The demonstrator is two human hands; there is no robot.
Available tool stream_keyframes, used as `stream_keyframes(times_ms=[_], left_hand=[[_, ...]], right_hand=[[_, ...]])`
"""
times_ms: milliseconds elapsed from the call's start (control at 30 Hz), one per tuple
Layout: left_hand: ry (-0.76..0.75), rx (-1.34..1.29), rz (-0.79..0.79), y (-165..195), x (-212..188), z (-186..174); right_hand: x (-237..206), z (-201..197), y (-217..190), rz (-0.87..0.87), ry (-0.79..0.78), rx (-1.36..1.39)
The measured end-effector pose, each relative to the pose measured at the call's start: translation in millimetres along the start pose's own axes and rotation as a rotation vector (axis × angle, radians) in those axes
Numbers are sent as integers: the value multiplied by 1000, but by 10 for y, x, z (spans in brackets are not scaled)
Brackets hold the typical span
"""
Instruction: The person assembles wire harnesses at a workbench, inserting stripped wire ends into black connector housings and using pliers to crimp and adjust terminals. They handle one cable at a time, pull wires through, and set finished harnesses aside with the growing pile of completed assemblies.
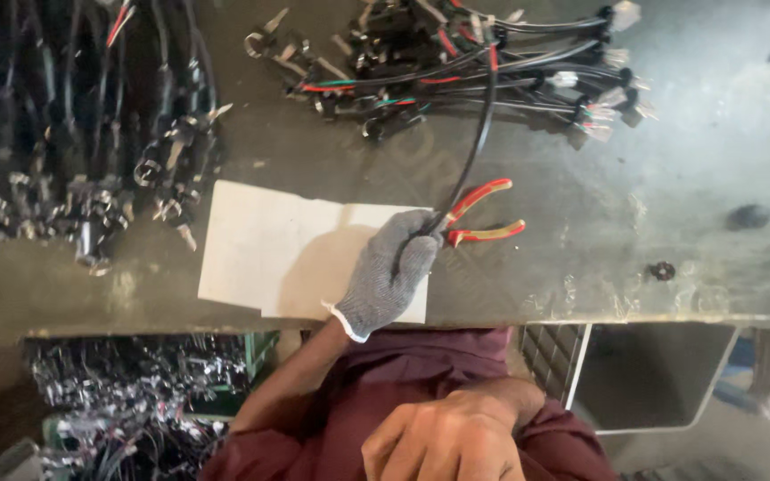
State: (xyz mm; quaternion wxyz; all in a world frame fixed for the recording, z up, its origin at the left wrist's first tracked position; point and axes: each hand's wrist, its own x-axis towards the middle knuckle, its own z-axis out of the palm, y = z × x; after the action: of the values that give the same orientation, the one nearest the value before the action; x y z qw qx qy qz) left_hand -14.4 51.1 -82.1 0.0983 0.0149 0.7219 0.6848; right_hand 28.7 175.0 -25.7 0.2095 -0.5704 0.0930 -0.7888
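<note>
Grey metal workbench, scuffed and stained, seen from above with its front edge running across the lower part of the view. White sheet of paper lies flat near that edge.

Left hand, in a grey knitted glove, rests on the paper's right part. Its fingers are clenched around a black cable and around the head of a pair of pliers. The pliers' red-and-yellow handles splay open to the right of the glove, resting on the bench. Jaws of the tool hidden under the glove.

The black cable rises from the gloved fist and arcs up to a bundle of wire harnesses at the top centre: black leads with red and green strands, white plastic connectors on the right ends, metal terminals on the left.

Second, larger heap of black wires with metal terminals fills the top left.

Right hand, bare, sits low in the view over a maroon garment, fingers curled into a loose fist; cannot tell whether it holds anything.

Crate of more wires below the bench edge, lower left.
</note>
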Motion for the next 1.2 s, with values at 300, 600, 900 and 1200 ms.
stream_keyframes(times_ms=[300,600,900,1200], left_hand=[[54,142,199,-55,-19,21],[73,180,285,-97,-34,49],[86,216,231,-60,-46,54],[105,220,241,-106,-40,76]], right_hand=[[7,57,36,4,-54,46],[91,161,10,59,-80,82],[83,185,59,58,-114,93],[294,60,-55,152,-128,-130]])
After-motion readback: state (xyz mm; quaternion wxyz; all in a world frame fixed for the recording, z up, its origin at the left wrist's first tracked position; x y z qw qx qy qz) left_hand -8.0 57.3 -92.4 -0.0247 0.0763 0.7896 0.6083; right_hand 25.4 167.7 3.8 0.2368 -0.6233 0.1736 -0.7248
